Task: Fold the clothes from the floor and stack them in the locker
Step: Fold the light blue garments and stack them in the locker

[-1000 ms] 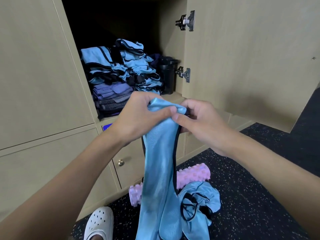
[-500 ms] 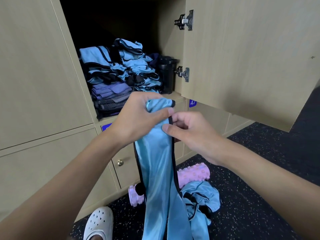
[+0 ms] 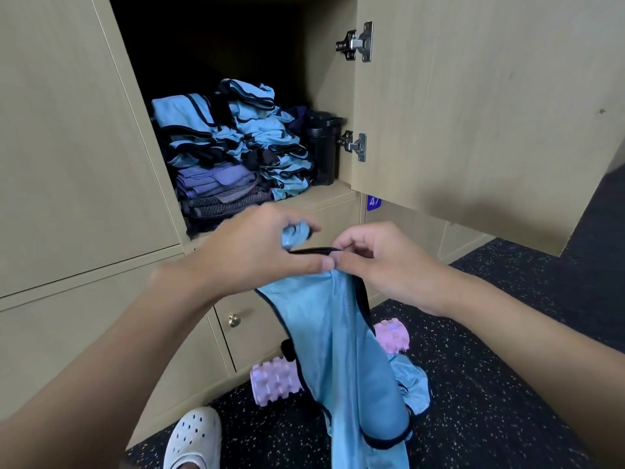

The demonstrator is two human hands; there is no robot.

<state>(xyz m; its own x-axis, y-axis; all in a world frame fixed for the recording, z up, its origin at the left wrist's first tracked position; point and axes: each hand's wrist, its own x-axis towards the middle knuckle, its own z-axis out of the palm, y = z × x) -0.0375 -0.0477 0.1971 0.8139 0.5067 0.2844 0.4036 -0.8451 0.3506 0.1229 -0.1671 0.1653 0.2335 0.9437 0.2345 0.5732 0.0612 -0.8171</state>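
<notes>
- Open locker [image 3: 333, 195] holds folded stacks [image 3: 230, 147]; a black bottle [image 3: 321, 147] stands just beside them on the right.
- On the floor [image 3: 507, 367]: pink roller [image 3: 274, 384], white clog [image 3: 196, 438] and a crumpled blue garment [image 3: 414, 389], roller and garment partly hidden by the hanging vest.
- Blue vest [image 3: 338, 333], black-trimmed, hangs in front of the locker. Left hand [image 3: 257, 252] and right hand [image 3: 382, 265] each pinch its top edge, grip tight on fabric.

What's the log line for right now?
left hand: pinches blue vest | right hand: pinches its black trim | vest: hangs unfolded | locker: open, stacks inside
</notes>
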